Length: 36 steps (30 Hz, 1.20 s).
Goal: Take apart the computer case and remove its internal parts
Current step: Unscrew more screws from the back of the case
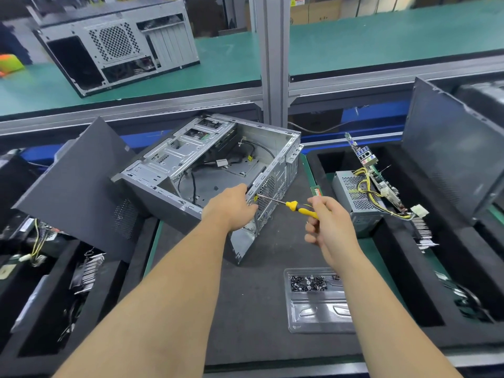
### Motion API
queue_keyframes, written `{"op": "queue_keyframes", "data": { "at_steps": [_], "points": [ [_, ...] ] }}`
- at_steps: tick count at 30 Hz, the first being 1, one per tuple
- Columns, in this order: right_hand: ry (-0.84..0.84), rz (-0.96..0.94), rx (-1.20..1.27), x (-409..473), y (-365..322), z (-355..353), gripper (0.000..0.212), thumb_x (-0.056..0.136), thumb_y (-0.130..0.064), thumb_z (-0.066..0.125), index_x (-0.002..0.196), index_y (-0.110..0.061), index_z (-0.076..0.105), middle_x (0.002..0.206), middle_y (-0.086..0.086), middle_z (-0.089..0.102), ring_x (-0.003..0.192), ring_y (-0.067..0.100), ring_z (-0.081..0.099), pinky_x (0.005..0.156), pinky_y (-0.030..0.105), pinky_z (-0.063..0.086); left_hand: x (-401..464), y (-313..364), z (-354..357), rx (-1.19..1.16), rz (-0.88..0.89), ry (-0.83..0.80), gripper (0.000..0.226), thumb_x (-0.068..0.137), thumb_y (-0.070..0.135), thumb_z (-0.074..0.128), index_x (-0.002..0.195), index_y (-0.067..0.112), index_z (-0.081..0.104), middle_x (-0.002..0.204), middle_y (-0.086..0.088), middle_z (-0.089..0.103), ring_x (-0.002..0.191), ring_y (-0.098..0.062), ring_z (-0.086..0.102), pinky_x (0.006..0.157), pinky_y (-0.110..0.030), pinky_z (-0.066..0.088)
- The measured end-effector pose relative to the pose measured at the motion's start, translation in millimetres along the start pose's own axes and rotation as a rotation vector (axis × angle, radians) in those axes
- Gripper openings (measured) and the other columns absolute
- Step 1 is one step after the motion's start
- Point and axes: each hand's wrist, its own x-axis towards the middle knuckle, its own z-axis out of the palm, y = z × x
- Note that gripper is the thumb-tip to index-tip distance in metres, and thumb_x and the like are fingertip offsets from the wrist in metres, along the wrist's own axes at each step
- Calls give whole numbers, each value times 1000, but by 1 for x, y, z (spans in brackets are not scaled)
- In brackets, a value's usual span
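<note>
An open grey computer case point(174, 159) lies on its side on the dark mat, with loose black cables inside. My left hand point(231, 208) grips the case's rear panel at its near right corner. My right hand point(331, 225) holds a yellow-handled screwdriver point(298, 208); its thin shaft points left, with the tip at the perforated rear panel beside my left hand. A removed power supply point(351, 197) with yellow wires and a motherboard point(368, 162) stand in the black foam bin on the right.
A clear plastic tray point(319, 312) holding several dark screws lies near the front. Dark side panels lean at left point(73, 192) and right point(447, 156). Black foam bins with parts flank the mat. Another case point(117, 42) sits on the green shelf behind.
</note>
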Motion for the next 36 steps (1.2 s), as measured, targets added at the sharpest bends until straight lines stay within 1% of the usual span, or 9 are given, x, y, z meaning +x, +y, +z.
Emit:
{"op": "queue_keyframes", "data": {
  "at_steps": [3, 5, 10, 15, 19, 22, 27, 30, 36],
  "points": [
    [13, 274, 48, 1, 0, -4, 37, 100, -49, 47, 98, -15, 63, 53, 0, 42, 41, 12, 30, 38, 20, 24, 0, 0, 0, 9, -3, 3, 31, 93, 51, 53, 108, 24, 49, 94, 1, 57, 90, -31, 58, 76, -39, 46],
    [6, 240, -15, 1, 4, -3, 34, 102, -42, 46, 93, -13, 60, 51, -4, 29, 41, 10, 18, 39, 19, 17, 1, 0, 1, 14, -1, 4, 30, 93, 51, 53, 107, 24, 48, 91, 2, 56, 90, -31, 58, 75, -39, 45],
    [81, -291, -561, 3, 6, -4, 42, 101, -35, 45, 80, 0, 57, 59, 8, 48, 55, 26, 35, 55, 37, 32, 2, -1, 3, 14, 1, 2, 29, 93, 51, 52, 105, 25, 47, 87, 4, 54, 88, -30, 58, 72, -38, 45],
    [33, -704, -773, -7, 5, -4, 21, 100, -28, 50, 82, -21, 59, 65, -5, 54, 56, 13, 41, 53, 30, 33, 2, -2, 3, 16, 5, 6, 29, 95, 51, 52, 104, 24, 46, 85, 4, 53, 86, -30, 58, 69, -38, 44],
    [77, -410, -411, -4, 3, -5, 8, 95, -24, 62, 89, -29, 64, 69, -9, 54, 56, 6, 43, 57, 31, 43, 1, -1, 1, 1, 14, 2, 29, 95, 50, 53, 107, 23, 48, 87, 2, 54, 87, -31, 58, 72, -39, 47],
    [52, -101, 12, -3, 2, -4, 7, 93, -25, 68, 95, -18, 66, 77, 7, 47, 59, 13, 42, 47, 27, 40, 1, -1, 2, 5, 8, -1, 29, 94, 50, 53, 102, 23, 46, 83, 4, 49, 86, -31, 56, 73, -39, 46],
    [27, 241, 19, 4, -2, -4, 37, 101, -46, 46, 89, -13, 58, 50, -2, 37, 40, 13, 24, 39, 21, 23, 0, -1, 1, -2, -2, -9, 29, 94, 51, 53, 101, 24, 47, 83, 5, 49, 87, -32, 57, 75, -40, 47],
    [3, 69, -94, 4, 1, -5, 33, 103, -36, 44, 81, -13, 53, 49, -6, 27, 42, 11, 18, 41, 22, 18, 0, 0, 0, 3, -2, -12, 28, 94, 51, 53, 103, 25, 47, 86, 4, 52, 88, -32, 59, 78, -41, 50],
    [19, -455, -589, 4, 13, -11, 34, 102, -39, 39, 82, -16, 54, 58, -6, 47, 57, 24, 38, 58, 41, 35, 0, 1, 0, 2, 8, -6, 27, 94, 49, 53, 103, 25, 47, 87, 3, 55, 88, -31, 59, 76, -41, 50]
  ]
}}
